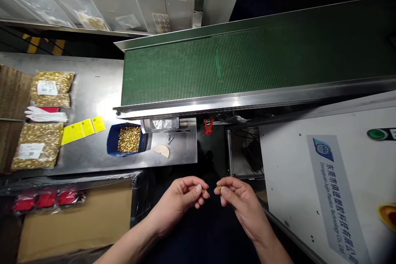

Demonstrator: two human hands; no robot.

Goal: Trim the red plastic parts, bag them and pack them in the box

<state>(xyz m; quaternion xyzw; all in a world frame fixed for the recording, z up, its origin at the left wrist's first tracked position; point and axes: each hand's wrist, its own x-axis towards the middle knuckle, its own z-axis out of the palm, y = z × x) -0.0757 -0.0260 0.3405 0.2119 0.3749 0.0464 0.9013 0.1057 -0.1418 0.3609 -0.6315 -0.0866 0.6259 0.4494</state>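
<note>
My left hand (189, 194) is closed in a pinch around a small gold piece (203, 191), low in the middle of the view. Just to its right, my right hand (232, 193) pinches another small gold piece (220, 188) between thumb and forefinger. A gap separates the two hands. Beyond my left hand, a blue bin (111, 140) with many small gold pieces stands on the metal table (93, 86). Beside the bin lie a pale half-round piece (161, 151) and a small metal part (170, 139).
A green conveyor belt (198, 70) with metal edges crosses the upper view. At left are bags of gold pieces (52, 86), white gloves (46, 114) and yellow labels (83, 129). Red packs (46, 199) lie over a cardboard box (77, 227). A white machine panel (287, 165) stands right.
</note>
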